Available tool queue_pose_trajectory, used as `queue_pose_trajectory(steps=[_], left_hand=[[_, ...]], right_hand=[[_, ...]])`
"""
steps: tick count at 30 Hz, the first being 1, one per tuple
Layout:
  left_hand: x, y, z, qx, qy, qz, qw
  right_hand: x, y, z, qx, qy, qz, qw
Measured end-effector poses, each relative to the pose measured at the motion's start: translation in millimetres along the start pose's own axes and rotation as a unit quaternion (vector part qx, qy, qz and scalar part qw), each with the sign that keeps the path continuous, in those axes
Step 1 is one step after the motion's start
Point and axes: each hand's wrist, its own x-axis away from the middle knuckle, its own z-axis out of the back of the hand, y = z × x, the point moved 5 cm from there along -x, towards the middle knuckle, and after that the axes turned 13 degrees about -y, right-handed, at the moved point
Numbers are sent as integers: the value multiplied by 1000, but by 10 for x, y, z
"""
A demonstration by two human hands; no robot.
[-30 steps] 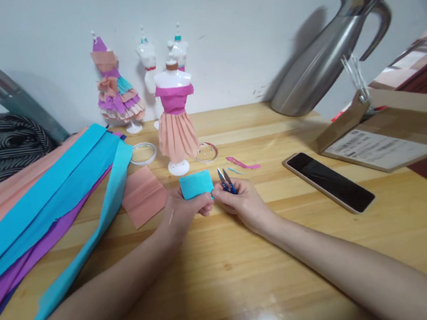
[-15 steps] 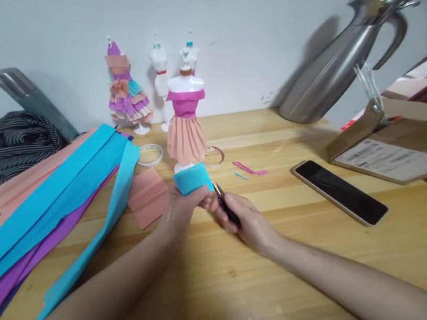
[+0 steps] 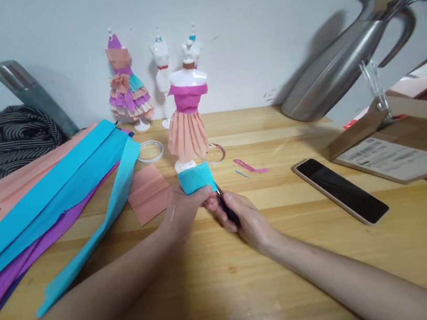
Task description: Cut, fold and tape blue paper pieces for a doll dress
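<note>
I see the blue piece (image 3: 195,179) above the table (image 3: 294,281), in front of the dressed mannequin (image 3: 189,105) and overlapping its white base in my view. My left hand (image 3: 183,206) is closed on its lower edge, thumb on the near face. My right hand (image 3: 240,213) is curled around the small scissors (image 3: 227,207), their tips at the piece's right edge; I can't tell how far the blades part. Left of the hands lies a folded peach sheet (image 3: 148,194), beside long crepe strips (image 3: 62,186). Pink and blue scraps (image 3: 251,167) and a phone (image 3: 341,191) lie to the right.
</note>
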Motion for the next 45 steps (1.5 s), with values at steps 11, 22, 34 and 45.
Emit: queue_pose_trajectory(steps=[11,22,34,45], left_hand=[[51,16,-68,12,11,5,1000],[46,-29,-64,26,11,0,1000],[52,-8,-46,16,29,12,999],[26,-59,-25,17,28,2,999]], right_hand=[[10,34,11,-5,12,-20,1000],[9,27,0,-20,18,-28,999],[4,7,-4,-45,22,-44,998],[-3,-10,-22,-48,17,-30,998]])
